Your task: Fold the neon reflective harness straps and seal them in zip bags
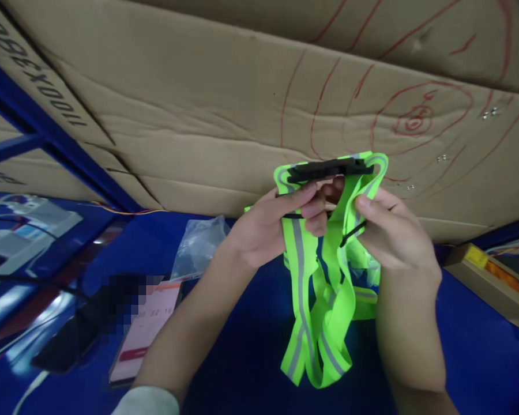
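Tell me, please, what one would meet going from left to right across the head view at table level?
Dark flat device → pink-screened device → clear plastic bag → left hand → green reflective straps → right hand → brown box with a yellow label.

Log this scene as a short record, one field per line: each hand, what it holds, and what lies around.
left hand: fingers pinched on the straps near the top
right hand: fingers pinched on the same bunch, opposite side
straps: neon green with grey stripes, bunched, hanging down over the table
black strip: lies across the top of the straps
table: blue
cardboard: behind the hands, marked with red pen lines
bag: clear plastic, on the table left of the hands
box: at the right edge
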`<action>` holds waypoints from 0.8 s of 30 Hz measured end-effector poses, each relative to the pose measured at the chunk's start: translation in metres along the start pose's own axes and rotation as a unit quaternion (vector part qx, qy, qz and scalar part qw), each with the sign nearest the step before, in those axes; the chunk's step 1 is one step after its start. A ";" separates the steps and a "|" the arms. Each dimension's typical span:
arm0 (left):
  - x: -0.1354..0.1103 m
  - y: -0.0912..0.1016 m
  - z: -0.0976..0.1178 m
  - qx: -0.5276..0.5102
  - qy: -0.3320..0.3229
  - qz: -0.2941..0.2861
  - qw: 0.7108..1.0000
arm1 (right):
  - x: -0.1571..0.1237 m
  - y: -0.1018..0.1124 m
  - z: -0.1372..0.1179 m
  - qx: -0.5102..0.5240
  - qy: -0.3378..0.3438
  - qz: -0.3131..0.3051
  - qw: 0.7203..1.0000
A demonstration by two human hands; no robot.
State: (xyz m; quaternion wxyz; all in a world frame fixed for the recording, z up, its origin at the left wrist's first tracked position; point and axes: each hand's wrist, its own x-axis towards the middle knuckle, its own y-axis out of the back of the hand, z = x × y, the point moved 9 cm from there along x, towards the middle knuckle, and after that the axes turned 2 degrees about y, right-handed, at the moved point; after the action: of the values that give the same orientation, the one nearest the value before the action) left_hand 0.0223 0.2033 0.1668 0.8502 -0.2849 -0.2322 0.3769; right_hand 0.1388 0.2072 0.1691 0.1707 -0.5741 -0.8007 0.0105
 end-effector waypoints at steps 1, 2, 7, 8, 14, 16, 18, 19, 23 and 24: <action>-0.003 -0.003 0.001 0.006 -0.010 -0.002 1.000 | -0.003 -0.002 0.005 0.002 -0.006 -0.003 1.000; -0.005 -0.004 0.004 0.028 -0.029 0.006 0.999 | -0.006 -0.003 0.009 -0.002 -0.008 -0.002 1.000; -0.018 0.003 0.019 0.178 -0.168 0.146 0.959 | -0.011 0.001 0.007 -0.055 0.097 0.092 0.990; -0.019 0.005 0.019 0.194 -0.173 0.161 0.952 | -0.011 0.000 0.008 -0.049 0.104 0.104 0.988; -0.015 0.010 0.020 0.324 -0.193 0.169 0.911 | -0.006 -0.002 0.022 -0.023 0.059 0.137 0.989; -0.013 0.015 0.023 0.347 -0.220 0.176 0.895 | -0.005 0.002 0.017 -0.066 0.069 0.124 0.988; -0.009 0.022 0.021 0.333 -0.222 0.173 0.900 | -0.003 -0.001 0.011 -0.114 0.070 0.043 0.990; -0.006 0.025 0.020 0.320 -0.214 0.171 0.907 | -0.004 -0.006 0.009 -0.128 0.066 -0.021 0.989; 0.001 0.027 0.012 0.298 -0.166 0.131 0.931 | -0.008 -0.004 0.002 -0.105 0.055 -0.125 0.985; 0.002 0.024 0.010 0.303 -0.160 0.113 0.933 | -0.007 0.004 0.000 -0.108 0.058 -0.088 0.989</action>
State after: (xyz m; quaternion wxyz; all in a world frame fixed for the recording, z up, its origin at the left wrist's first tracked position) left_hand 0.0057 0.2214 0.1584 0.7997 0.0264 -0.2063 0.5632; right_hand 0.1445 0.2019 0.1666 0.1536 -0.5165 -0.8331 -0.1245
